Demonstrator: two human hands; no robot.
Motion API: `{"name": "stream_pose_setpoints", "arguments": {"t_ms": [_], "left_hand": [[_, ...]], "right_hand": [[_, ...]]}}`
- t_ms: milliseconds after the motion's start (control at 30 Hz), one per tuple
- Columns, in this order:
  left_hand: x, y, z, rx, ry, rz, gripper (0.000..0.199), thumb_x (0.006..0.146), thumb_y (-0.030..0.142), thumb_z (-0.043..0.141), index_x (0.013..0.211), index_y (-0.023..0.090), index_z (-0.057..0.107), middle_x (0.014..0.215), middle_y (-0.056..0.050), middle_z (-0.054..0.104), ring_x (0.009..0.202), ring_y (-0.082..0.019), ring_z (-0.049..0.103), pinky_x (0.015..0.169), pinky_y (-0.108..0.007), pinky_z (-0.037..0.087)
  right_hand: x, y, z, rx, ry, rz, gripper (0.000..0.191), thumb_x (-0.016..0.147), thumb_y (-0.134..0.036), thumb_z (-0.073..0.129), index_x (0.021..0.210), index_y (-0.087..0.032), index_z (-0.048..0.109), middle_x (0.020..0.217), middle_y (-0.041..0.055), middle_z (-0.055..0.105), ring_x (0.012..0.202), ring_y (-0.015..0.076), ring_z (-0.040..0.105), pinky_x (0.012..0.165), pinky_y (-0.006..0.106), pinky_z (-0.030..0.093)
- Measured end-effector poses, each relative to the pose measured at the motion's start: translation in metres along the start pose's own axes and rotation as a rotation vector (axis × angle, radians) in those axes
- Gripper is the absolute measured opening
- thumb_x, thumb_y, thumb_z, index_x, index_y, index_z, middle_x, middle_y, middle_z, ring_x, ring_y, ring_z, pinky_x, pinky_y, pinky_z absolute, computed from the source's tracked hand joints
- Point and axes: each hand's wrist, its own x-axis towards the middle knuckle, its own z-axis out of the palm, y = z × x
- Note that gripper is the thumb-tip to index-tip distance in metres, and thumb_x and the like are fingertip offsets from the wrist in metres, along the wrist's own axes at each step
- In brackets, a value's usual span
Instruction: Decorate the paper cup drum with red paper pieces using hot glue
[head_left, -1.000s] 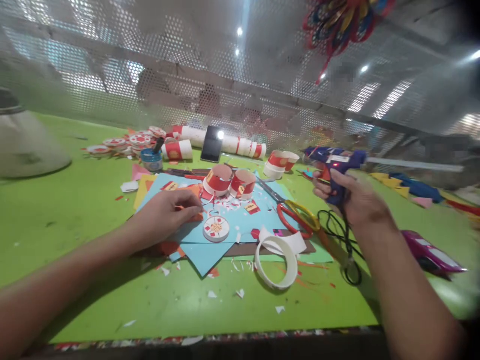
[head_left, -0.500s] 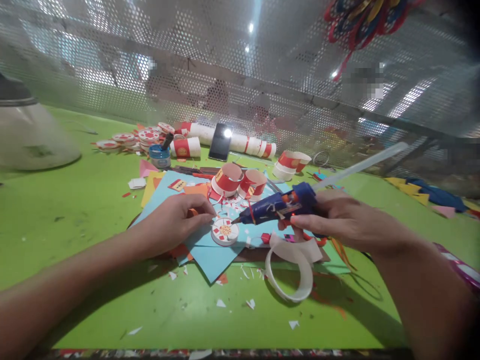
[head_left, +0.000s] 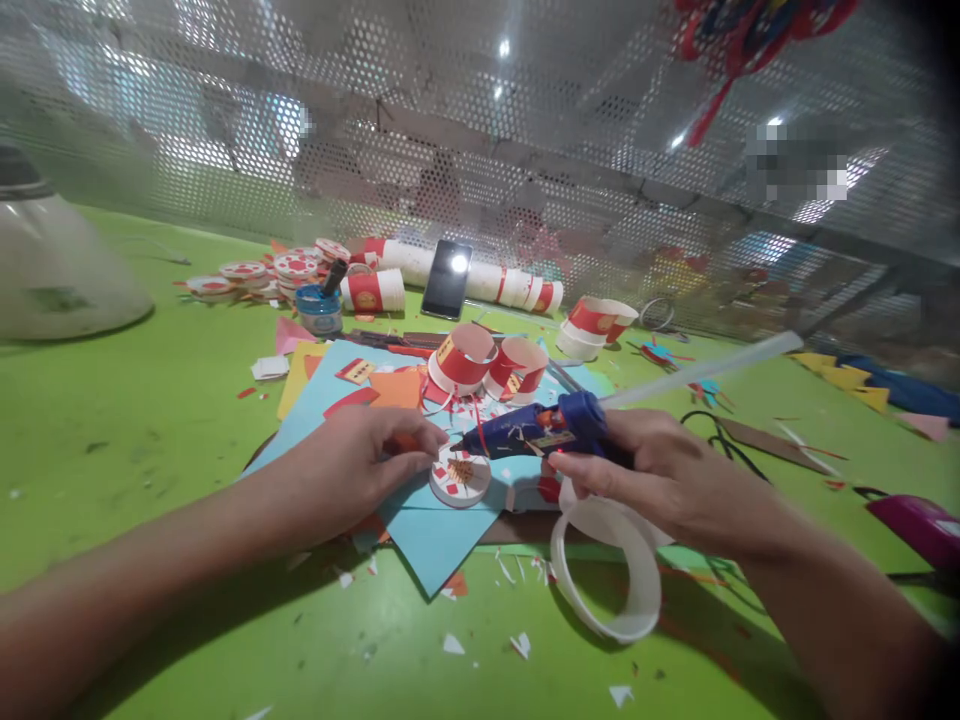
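My right hand (head_left: 660, 480) is wrapped around a blue hot glue gun (head_left: 536, 428) with a long translucent glue stick (head_left: 705, 372) out of its back. The gun's dark nozzle is over the upper left part of a small white disc (head_left: 460, 478) with red patches and a yellow pattern, like a cut cup bottom. At the disc's upper left edge, the thumb and forefinger of my left hand (head_left: 367, 455) are pinched together. Beneath lies blue paper (head_left: 431, 545). Just beyond are two red-and-white paper cup rings (head_left: 461, 360), side by side.
A white ring (head_left: 559, 560) stands below my right hand among paper scraps. Further back are a blue jar (head_left: 320, 312), a phone (head_left: 448, 280), stacked paper cups (head_left: 405, 258) and a pile of decorated discs (head_left: 296, 266). A magenta tool (head_left: 919, 530) lies at right.
The glue gun's nozzle has shifted left across the disc, from its right side to its upper left. My left hand still pinches at the edge. The camera view has shifted slightly.
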Motion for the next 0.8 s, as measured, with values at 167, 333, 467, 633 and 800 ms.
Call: {"name": "stream_pose_setpoints", "arguments": {"t_ms": [167, 333, 467, 633, 800], "left_hand": [[-0.001, 0.003, 0.001, 0.028, 0.001, 0.010, 0.013, 0.078, 0.028, 0.055, 0.069, 0.022, 0.063, 0.112, -0.004, 0.071, 0.095, -0.026, 0.066, 0.079, -0.036, 0.051], [-0.002, 0.003, 0.000, 0.027, -0.017, 0.014, 0.014, 0.078, 0.029, 0.054, 0.070, 0.022, 0.063, 0.121, -0.004, 0.067, 0.100, -0.026, 0.064, 0.080, -0.037, 0.050], [-0.001, 0.005, -0.001, 0.045, -0.052, 0.026, 0.013, 0.078, 0.026, 0.053, 0.072, 0.020, 0.063, 0.119, -0.006, 0.067, 0.099, -0.025, 0.063, 0.081, -0.035, 0.049], [0.000, 0.010, -0.002, 0.091, -0.098, 0.076, 0.014, 0.081, 0.021, 0.049, 0.075, 0.019, 0.062, 0.105, -0.005, 0.070, 0.090, -0.021, 0.063, 0.076, -0.032, 0.048], [-0.001, 0.008, -0.001, 0.085, -0.083, 0.077, 0.012, 0.080, 0.020, 0.050, 0.074, 0.020, 0.061, 0.113, -0.005, 0.068, 0.095, -0.021, 0.061, 0.081, -0.033, 0.046]], "right_hand": [[0.000, -0.004, 0.003, -0.022, 0.032, -0.031, 0.038, 0.088, -0.047, 0.055, 0.060, -0.022, 0.049, 0.056, -0.0012, 0.055, 0.051, 0.0133, 0.049, 0.046, 0.027, 0.038], [0.003, -0.006, 0.006, -0.025, 0.059, -0.049, 0.040, 0.087, -0.045, 0.057, 0.057, -0.023, 0.044, 0.052, -0.0024, 0.050, 0.046, 0.0118, 0.045, 0.041, 0.026, 0.033], [0.002, -0.010, 0.006, -0.063, 0.013, -0.023, 0.039, 0.089, -0.044, 0.054, 0.059, -0.022, 0.043, 0.054, -0.0025, 0.051, 0.048, 0.0119, 0.046, 0.044, 0.025, 0.035], [0.002, -0.014, 0.006, -0.087, -0.050, 0.019, 0.036, 0.092, -0.044, 0.050, 0.065, -0.020, 0.047, 0.060, -0.0012, 0.055, 0.053, 0.0131, 0.050, 0.050, 0.026, 0.037], [0.003, -0.012, 0.007, -0.094, -0.053, 0.021, 0.036, 0.092, -0.045, 0.049, 0.066, -0.020, 0.048, 0.061, -0.0006, 0.056, 0.055, 0.0143, 0.052, 0.051, 0.027, 0.037]]}}
